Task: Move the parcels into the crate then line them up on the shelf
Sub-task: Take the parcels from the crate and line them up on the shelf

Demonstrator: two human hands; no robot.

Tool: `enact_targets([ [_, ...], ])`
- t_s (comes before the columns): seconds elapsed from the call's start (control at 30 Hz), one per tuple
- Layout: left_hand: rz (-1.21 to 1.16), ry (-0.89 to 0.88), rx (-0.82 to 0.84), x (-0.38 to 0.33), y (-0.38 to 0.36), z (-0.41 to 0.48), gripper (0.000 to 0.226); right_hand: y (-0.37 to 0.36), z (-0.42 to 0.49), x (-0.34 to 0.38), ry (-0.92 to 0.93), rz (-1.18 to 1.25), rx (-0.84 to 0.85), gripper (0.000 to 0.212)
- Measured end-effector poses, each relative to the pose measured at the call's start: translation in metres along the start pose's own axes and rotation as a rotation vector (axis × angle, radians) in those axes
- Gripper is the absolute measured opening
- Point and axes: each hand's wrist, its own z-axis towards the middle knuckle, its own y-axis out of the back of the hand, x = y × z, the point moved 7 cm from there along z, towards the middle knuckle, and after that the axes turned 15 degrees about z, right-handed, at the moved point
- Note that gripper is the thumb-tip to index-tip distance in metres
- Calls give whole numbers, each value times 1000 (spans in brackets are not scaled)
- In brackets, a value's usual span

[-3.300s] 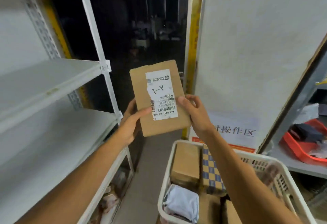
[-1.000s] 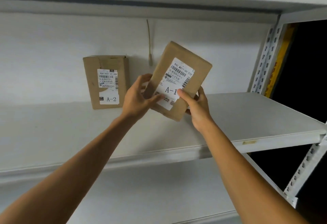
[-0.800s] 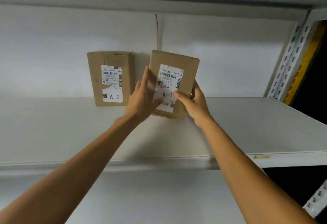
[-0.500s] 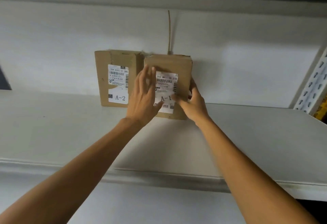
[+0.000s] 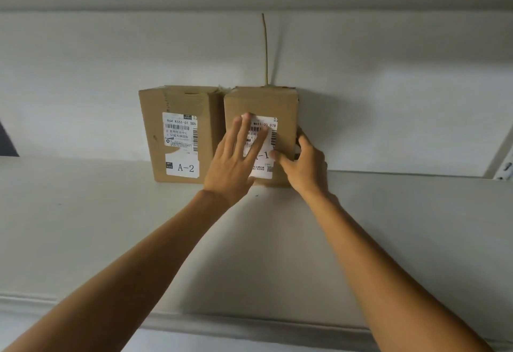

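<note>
Fingers [image 5: 244,132] of the left hand [image 5: 233,162] lie spread flat against the face of parcel A-1 [image 5: 286,107]; the right hand [image 5: 304,167] curls round its right edge. The parcel stands upright under both hands on the shelf [image 5: 388,226], touching parcel A-2 [image 5: 177,135] to their left. Judgement: press evenly toward the wall [image 5: 388,87], keep front faces flush, then release.

A thin tan cord [image 5: 266,49] hangs straight down the white back wall [image 5: 388,87] at twelve o'clock. A perforated white upright [image 5: 502,161] shows at three o'clock.
</note>
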Motion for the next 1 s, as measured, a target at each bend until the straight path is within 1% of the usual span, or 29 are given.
enact_targets([
  [0.13,-49,-8,25,-5,-1,-1,112,-3,-8,0,-20,19,-35,62],
  [0.23,-86,-92,85,-1,4,-2,105,-3,-10,3,-182,11,-38,46],
  [0.33,-235,-99,147,9,16,-5,95,-2,-18,12,-304,-21,16,37],
  [0.4,-358,-119,175,15,26,-10,85,4,-29,24,-315,19,16,36],
  [0.47,-495,-130,230,23,32,-20,76,10,-45,39,-307,62,27,40],
  [0.53,-565,-158,297,28,36,-31,69,18,-62,55,-287,84,36,44],
  [0.67,-717,-209,288,27,54,-50,59,43,-104,84,-231,3,-4,47],
  [0.8,-815,-381,313,-3,83,-78,56,78,-163,99,-278,-106,-104,51],
  [0.9,-898,-510,366,-36,111,-98,54,116,-211,110,-356,-165,-197,54],
  [1.0,-897,-654,340,-71,147,-123,52,155,-265,118,-413,-206,-280,55],
])
